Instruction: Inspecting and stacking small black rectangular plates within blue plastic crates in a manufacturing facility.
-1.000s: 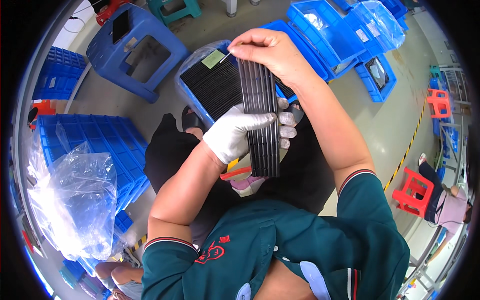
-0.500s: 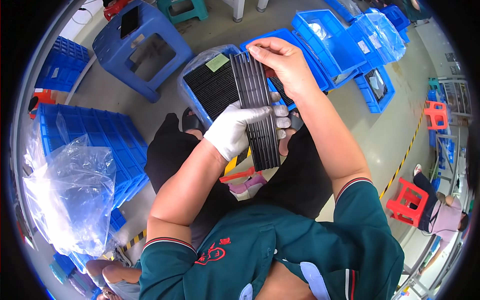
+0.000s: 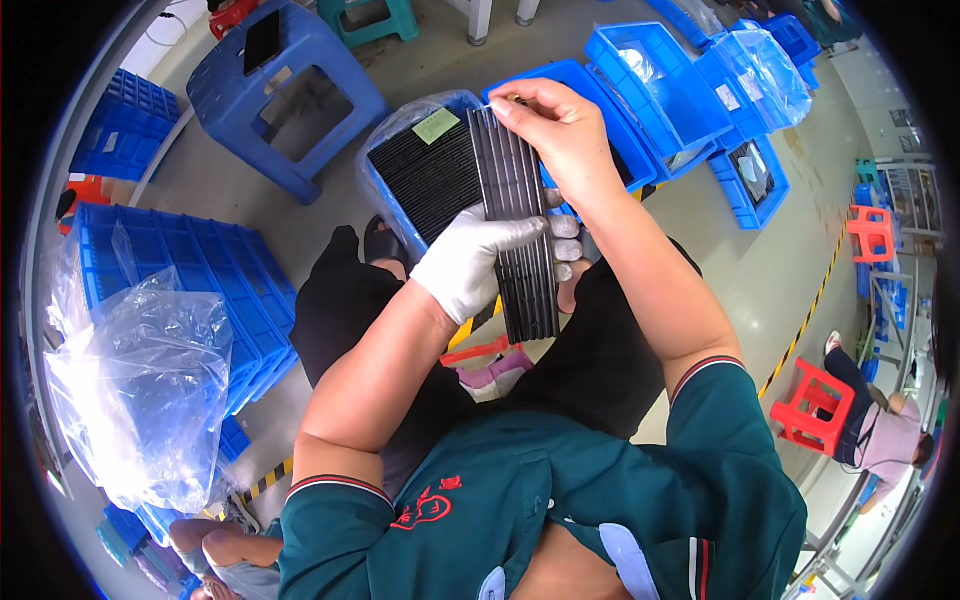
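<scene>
A bundle of long, thin black strips (image 3: 512,190) lies side by side across my left hand (image 3: 460,262), which wears a white glove with greyed fingertips. Its thumb presses over the strips from above and its fingers wrap beneath. At their far end, my bare right hand (image 3: 565,130) pinches thumb and forefinger together. A small thin pale piece shows at those fingertips, too small to name. Just left of the bundle stands a plastic-lined blue bin (image 3: 400,232) packed with rows of similar black strips (image 3: 425,180), with a green paper note (image 3: 436,125) on top.
Blue crates (image 3: 655,95) stand at the far right, one behind my right hand. A blue stool (image 3: 285,90) bearing a dark phone-like slab (image 3: 263,42) is at far left. Stacked blue crates (image 3: 190,270) with clear plastic film (image 3: 150,390) rise at left. A person sits near a red stool (image 3: 815,405).
My right hand has shifted slightly at the far end of the strips, its fingertips moving a little left. The strips are tilted a bit differently. My left hand keeps its hold.
</scene>
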